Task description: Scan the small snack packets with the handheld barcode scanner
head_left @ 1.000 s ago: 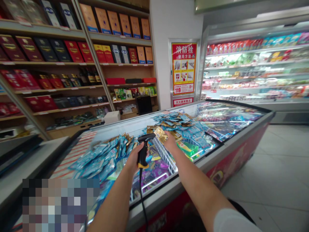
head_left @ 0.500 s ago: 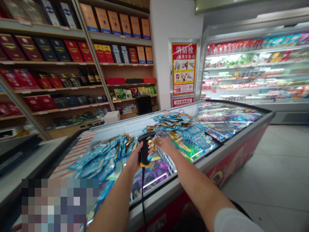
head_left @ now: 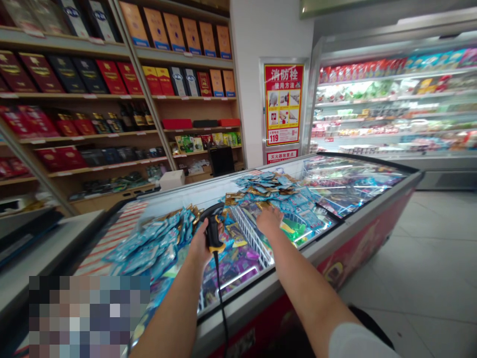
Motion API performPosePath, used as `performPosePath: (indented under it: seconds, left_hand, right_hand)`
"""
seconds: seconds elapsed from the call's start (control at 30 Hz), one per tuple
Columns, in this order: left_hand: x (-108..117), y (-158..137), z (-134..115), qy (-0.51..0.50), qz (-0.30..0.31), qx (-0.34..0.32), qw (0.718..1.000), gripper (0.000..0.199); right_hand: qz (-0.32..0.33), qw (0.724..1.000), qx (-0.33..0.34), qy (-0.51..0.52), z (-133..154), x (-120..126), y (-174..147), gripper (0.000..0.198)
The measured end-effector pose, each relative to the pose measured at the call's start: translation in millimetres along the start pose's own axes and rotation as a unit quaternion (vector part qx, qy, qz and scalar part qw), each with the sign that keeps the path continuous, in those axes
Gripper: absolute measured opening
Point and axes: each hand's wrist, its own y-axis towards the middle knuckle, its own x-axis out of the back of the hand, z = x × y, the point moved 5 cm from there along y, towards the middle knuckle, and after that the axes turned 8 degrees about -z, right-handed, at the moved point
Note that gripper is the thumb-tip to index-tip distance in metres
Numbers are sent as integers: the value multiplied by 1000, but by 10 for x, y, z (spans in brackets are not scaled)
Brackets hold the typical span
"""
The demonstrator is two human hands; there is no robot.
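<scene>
My left hand (head_left: 200, 243) is closed round the handle of a black and yellow barcode scanner (head_left: 213, 229), whose cable (head_left: 219, 283) hangs down over the freezer edge. My right hand (head_left: 270, 221) reaches over the freezer, fingers bent downward beside a gold packet (head_left: 265, 205). Its fingertips are partly hidden, so I cannot make out what they hold. Blue packets (head_left: 156, 243) lie heaped left of the scanner. A second pile of blue and gold packets (head_left: 270, 185) lies beyond my right hand.
The chest freezer (head_left: 335, 231) has a glass top and a white wire basket (head_left: 253, 236) inside. Shelves of boxes (head_left: 186, 82) stand behind on the left. A lit refrigerated display (head_left: 395, 114) is at the right, past the tiled floor (head_left: 432, 248).
My right hand has moved right, away from the scanner, where it held gold packaging; none shows beside the scanner now. The scanner in my left hand has shifted slightly left.
</scene>
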Motion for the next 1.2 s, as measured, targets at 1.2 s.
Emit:
performPosePath:
  seconds: [1.2]
  left_hand:
    - [-129, -276, -25, 121, 55, -19, 991, 27]
  right_hand:
    - [-12, 986, 9, 168, 138, -101, 18, 39]
